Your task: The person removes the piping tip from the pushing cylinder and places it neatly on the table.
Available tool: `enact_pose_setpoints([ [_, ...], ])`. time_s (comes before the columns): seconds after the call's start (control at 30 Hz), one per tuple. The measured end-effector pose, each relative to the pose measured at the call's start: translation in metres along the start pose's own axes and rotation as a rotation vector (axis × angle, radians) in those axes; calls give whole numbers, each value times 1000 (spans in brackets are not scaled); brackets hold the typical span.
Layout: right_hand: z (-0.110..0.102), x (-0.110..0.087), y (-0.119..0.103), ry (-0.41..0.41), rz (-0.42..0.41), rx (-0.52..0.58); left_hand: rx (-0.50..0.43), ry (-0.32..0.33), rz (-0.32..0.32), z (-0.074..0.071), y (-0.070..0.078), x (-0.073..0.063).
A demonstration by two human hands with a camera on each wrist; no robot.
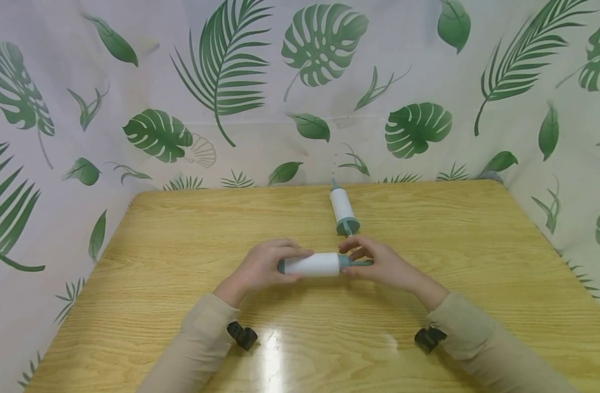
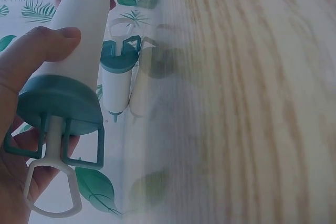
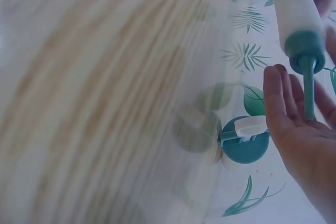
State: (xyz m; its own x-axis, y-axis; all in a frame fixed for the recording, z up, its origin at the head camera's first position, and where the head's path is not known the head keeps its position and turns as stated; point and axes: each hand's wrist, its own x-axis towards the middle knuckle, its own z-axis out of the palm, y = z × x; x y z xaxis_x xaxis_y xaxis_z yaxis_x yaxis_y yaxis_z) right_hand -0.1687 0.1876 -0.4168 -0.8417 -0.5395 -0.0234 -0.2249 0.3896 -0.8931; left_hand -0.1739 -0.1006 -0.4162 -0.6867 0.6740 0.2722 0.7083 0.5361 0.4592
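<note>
Nearest, beige sleeves point(image 1: 182, 349) with black wrist cameras point(image 1: 243, 334) at the cuffs, stretched over a wood-grain table point(image 1: 157, 229). Ahead, raised clear of the tabletop and lying crosswise between two hands, a white-barreled syringe point(image 1: 312, 265) with teal ends. Clasped near its flanged end by the left grip point(image 1: 261, 267), thumb across the barrel — likely bearing most of the weight. Cupped only loosely about the teal nozzle point(image 3: 309, 87) by the right grip point(image 1: 385, 267), with fingers mostly straight. At risk from that slack support: a drooping or swinging nozzle, upon any easing of the left thumb on a probably smooth barrel. Also exposed, a white plunger loop point(image 2: 55, 214), unpinched and apt to slide if snagged. Just beyond the right fingertips, a second syringe point(image 1: 342, 204), lying handle-first toward the right grip. Easily nudged by a stray knuckle, perhaps, and — with its tip at the far table edge — liable to roll or drop. Farthest back, a leaf-print backdrop point(image 1: 261, 131).
</note>
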Motion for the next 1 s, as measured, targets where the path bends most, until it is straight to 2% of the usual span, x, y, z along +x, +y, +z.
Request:
enact_pose_setpoints([
  [0.23,-2,2,1,-58,70,67,-10,-3,-14,0,0,0],
  [0.53,-2,3,2,-70,85,76,-19,-10,-12,0,-1,0],
  [0.8,-3,0,1,-34,63,-8,-6,-13,-2,-1,-1,1],
  [1.0,-4,-1,2,-18,-3,-47,-6,-11,5,0,-1,1],
])
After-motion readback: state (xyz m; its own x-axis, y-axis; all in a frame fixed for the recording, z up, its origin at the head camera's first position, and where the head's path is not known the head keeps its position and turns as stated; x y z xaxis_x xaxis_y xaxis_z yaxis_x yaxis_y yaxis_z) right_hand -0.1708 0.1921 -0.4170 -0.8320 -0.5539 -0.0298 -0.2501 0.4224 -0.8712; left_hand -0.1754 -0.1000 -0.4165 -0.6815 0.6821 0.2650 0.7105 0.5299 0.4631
